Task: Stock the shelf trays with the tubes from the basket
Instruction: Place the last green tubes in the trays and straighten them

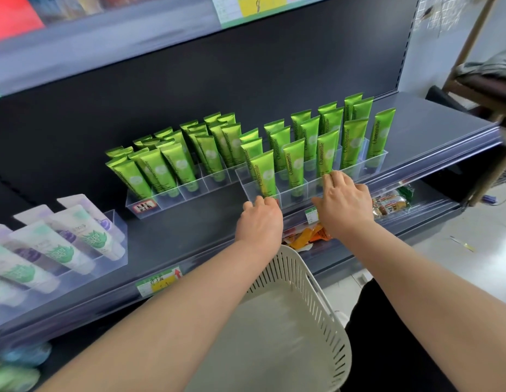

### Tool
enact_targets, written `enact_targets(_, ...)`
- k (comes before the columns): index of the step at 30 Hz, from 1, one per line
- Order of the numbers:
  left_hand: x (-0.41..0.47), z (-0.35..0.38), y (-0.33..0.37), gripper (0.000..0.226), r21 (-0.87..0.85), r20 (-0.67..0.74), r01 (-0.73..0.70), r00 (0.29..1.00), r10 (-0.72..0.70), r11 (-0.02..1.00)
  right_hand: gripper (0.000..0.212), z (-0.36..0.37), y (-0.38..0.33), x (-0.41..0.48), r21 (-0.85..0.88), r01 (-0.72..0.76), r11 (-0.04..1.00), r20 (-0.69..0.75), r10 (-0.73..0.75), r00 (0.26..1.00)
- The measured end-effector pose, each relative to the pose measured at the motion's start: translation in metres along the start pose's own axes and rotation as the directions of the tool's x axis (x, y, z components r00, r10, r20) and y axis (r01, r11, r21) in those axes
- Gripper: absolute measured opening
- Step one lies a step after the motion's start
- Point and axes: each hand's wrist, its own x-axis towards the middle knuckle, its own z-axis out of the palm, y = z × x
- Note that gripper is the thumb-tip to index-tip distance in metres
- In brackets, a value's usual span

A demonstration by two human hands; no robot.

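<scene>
1. My left hand grips the front lip of the right tray near its left corner, fingers curled over the clear edge.
2. My right hand holds the same front wall further along, fingertips hooked over the rim and thumb spread against the outside.
3. The green tubes stand cap-down in rows inside this tray and the left tray beside it; each reads "Chamomile" up its length.
4. A red label on the left tray carries characters I cannot read.
5. The basket, white and slotted, sits below my forearms, in front of the shelf.
6. The price tag on the shelf edge is green and yellow with a red arrow; its handwriting is illegible.
7. White tubes lean in a clear tray at far left, print blurred.
</scene>
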Motion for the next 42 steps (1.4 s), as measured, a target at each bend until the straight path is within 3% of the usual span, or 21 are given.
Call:
enact_targets(18, 0.009, -0.003, 0.014, 0.036, -0.108, -0.007, -0.042, 0.999, 0.042, 0.993, 0.041, -0.014, -0.009, -0.007, -0.054, 0.000, 0.999, 0.088, 0.005, 0.996)
enact_targets(22, 0.004, -0.006, -0.006, 0.052, -0.211, 0.002, -0.036, 0.999, 0.037, 0.977, 0.038, -0.025, -0.027, -0.012, -0.039, 0.058, 0.998, 0.045, -0.056, 0.997)
enact_targets(27, -0.008, -0.009, -0.062, 0.050, -0.213, -0.023, 0.079, 0.996, -0.086, 0.974, 0.031, -0.031, -0.071, -0.018, 0.028, 0.225, 0.974, -0.011, -0.224, 0.974)
enact_targets(34, -0.025, -0.018, -0.157, 0.048, -0.108, 0.064, 0.328, 0.944, -0.323, 0.938, 0.044, -0.018, -0.142, 0.002, 0.073, 0.394, 0.916, 0.055, -0.398, 0.916)
enact_targets(42, -0.017, -0.005, -0.204, 0.061, -0.097, 0.106, 0.352, 0.934, -0.342, 0.931, 0.058, 0.003, -0.197, 0.042, 0.117, 0.439, 0.891, 0.125, -0.452, 0.883)
